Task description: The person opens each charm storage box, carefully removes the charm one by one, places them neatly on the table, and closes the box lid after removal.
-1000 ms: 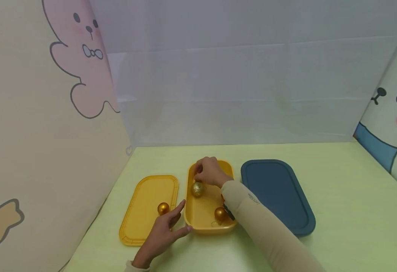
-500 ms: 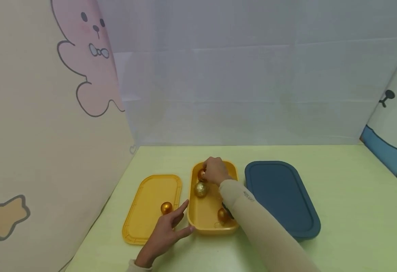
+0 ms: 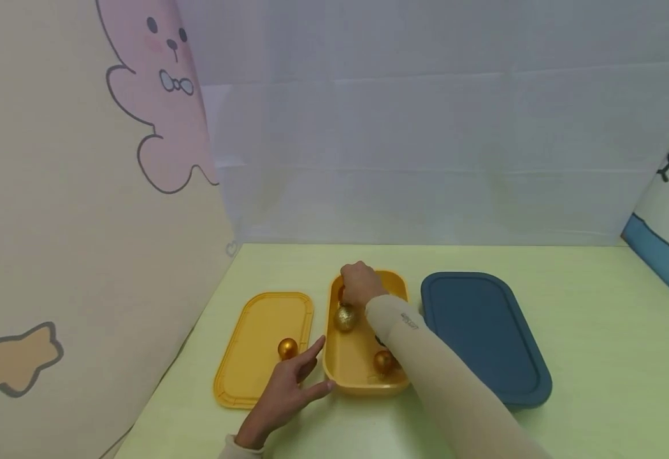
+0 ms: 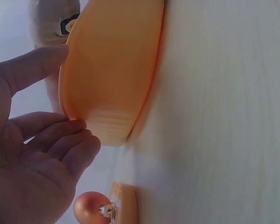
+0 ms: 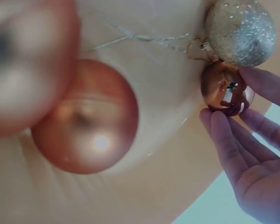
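Observation:
My right hand (image 3: 362, 285) reaches into the far left corner of a yellow bin (image 3: 346, 360). Its thumb and fingers grip a shiny copper Christmas bauble (image 5: 226, 88), largely covered by the hand in the head view. Right beside that bauble lies a glittery gold bauble (image 3: 345, 318). Matte copper baubles (image 5: 88, 116) sit toward the near right end of the bin, partly behind the forearm. My left hand (image 3: 283, 396) rests at the bin's near left corner, fingers fairly straight, with thumb and fingertips touching its rim and outer wall.
Left of the bin lies a yellow tray-like lid (image 3: 254, 344) with one copper bauble (image 3: 287, 348) on it, close to the left hand. A dark blue lid or tray (image 3: 483, 331) is on the right, next to the right forearm. A wall closes off the left side.
The right fingertips were at the top of the glittery gold bauble; they now grip the shiny copper one just beyond it. The left hand stays at the bin's corner. The head view shifted slightly.

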`<state>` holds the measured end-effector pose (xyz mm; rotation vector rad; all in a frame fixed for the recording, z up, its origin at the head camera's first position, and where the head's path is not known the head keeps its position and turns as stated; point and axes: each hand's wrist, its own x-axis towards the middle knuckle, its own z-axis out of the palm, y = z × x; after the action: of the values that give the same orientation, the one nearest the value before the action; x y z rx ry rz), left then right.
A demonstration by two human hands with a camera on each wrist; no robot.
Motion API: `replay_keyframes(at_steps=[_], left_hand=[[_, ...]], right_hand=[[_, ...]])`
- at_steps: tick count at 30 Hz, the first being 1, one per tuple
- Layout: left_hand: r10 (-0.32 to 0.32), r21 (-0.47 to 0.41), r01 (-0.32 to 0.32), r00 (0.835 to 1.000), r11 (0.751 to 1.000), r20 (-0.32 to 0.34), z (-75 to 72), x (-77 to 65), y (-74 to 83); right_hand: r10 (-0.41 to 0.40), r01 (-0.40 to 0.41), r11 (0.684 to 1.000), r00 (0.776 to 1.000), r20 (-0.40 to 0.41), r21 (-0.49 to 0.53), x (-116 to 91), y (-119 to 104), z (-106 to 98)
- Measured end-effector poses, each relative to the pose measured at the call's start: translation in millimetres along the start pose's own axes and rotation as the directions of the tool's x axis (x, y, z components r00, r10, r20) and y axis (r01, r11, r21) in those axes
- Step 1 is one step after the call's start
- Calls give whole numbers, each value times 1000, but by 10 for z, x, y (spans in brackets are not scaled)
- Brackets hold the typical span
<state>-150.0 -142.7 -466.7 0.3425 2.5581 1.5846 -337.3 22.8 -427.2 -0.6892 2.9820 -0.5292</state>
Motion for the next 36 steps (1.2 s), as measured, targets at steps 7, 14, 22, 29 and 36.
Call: replay_keyframes(at_steps=[7,14,22,29,36], left_hand=[[-3,15,3,1000,1000,0,5,-39,-1],[-14,31,14,1000,999,5,-33,-64,2],[-74,18,74,997,997,-23,-38,-92,21],[-81,28,82,996,996,-48,-29,-111,6],[-71,0,72,997,997,-39,14,-117,-17]], right_hand=[[-44,45,999,996,79,-9,35,-30,-109],[-101,96,995,985,142,41,29,-54,-389],[-205,197,978,970,133,67,-49,-171,-664],[-242,229,967,964,113,113,-86,-346,-788],[-259,241,959,960,109,152,-73,-544,-682]])
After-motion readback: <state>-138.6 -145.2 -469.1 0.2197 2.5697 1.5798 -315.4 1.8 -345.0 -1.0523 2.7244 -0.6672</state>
